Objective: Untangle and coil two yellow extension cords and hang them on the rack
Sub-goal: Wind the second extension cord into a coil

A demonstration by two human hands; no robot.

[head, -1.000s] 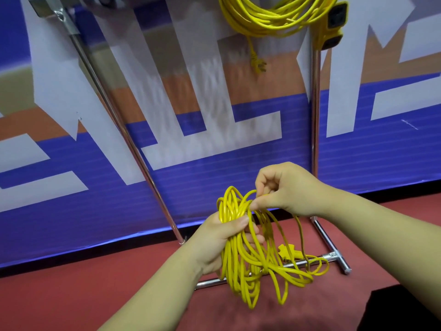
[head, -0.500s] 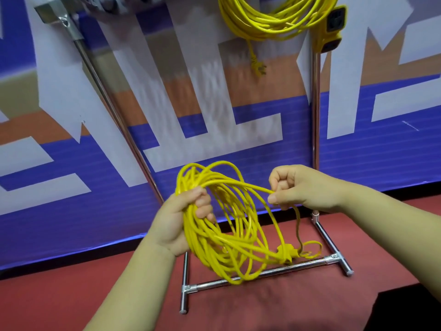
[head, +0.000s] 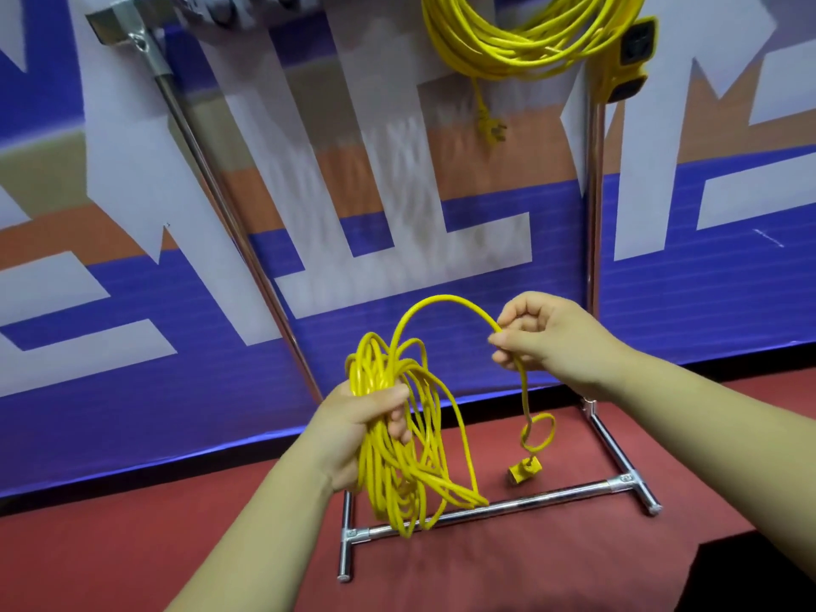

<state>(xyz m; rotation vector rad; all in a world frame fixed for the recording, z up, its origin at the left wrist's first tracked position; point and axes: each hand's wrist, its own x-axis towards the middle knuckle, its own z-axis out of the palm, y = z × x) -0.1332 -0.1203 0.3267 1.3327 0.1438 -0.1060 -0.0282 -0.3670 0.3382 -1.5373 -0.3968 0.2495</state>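
My left hand grips a bundle of coiled yellow extension cord, whose loops hang down over the rack's bottom bar. My right hand pinches the free strand of that cord, which arcs up from the bundle to my fingers. Below my right hand the strand drops in a small loop to its yellow plug end, hanging just above the floor. A second coiled yellow cord hangs from the top of the chrome rack, its plug dangling and its yellow socket block at the right post.
The rack's chrome base bar and feet stand on a red floor. Its left post slants up to the top left. A blue, white and orange banner wall runs behind. A dark object sits bottom right.
My right hand has drawn one strand up and away from the bundle into a high arc. The plug end has come free of the loops and now hangs alone below that hand.
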